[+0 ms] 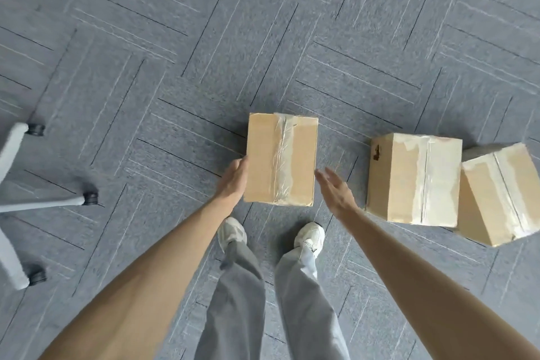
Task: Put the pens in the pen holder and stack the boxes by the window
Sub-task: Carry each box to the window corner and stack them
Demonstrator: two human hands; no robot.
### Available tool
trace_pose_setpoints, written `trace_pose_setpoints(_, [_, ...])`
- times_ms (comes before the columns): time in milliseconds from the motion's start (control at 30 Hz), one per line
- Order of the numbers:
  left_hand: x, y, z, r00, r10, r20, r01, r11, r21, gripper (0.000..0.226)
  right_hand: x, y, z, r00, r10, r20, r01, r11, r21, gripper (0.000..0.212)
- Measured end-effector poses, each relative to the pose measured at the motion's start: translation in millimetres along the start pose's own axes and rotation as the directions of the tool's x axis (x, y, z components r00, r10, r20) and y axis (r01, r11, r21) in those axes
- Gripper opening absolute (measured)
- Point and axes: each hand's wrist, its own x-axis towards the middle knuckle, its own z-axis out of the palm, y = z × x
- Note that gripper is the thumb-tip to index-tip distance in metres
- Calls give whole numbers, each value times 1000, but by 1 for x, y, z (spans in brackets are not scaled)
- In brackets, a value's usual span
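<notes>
Three taped cardboard boxes sit on the grey carpet. The nearest box (281, 159) lies straight in front of my feet. My left hand (234, 180) lies flat against its left side, fingers straight. My right hand (336, 188) hovers open just off its right side, fingers spread, not clearly touching. A second box (413, 180) stands to the right. A third box (496, 194) leans tilted against the second one. No pens or pen holder are in view.
The white star base of an office chair (17, 202) with black castors spreads at the left edge. My two feet in white shoes (271, 235) stand just behind the nearest box. Grey carpet tiles (204, 38) stretch ahead.
</notes>
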Motion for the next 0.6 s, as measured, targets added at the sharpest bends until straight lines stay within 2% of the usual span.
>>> trace_pose_setpoints(100, [55, -15, 6, 1000, -11, 27, 12, 999, -37, 40, 49, 10, 19, 1000, 18, -25, -18, 999, 33, 66])
trace_pose_setpoints(167, [95, -29, 11, 1000, -16, 1, 16, 999, 37, 29, 84, 22, 35, 998, 15, -66, -12, 999, 35, 66])
trace_pose_setpoints(233, [125, -40, 17, 1000, -19, 19, 17, 995, 103, 32, 114, 32, 48, 993, 14, -113, -8, 999, 48, 68])
trace_pose_setpoints(333, [174, -68, 31, 999, -31, 17, 27, 986, 163, 70, 157, 52, 64, 988, 32, -154, -28, 999, 24, 67])
trace_pose_setpoints(400, [195, -77, 43, 998, -58, 22, 53, 986, 158, 73, 179, 67, 71, 978, 70, -195, -56, 995, 77, 77])
trace_pose_setpoints(500, [217, -84, 62, 993, -115, 34, 114, 992, 52, 85, 206, 88, 81, 969, 105, -225, -74, 987, 143, 92])
trace_pose_setpoints(600, [229, -91, 82, 985, -167, 51, 169, 984, -47, 98, 224, 101, 89, 976, 134, -172, -106, 981, 164, 110])
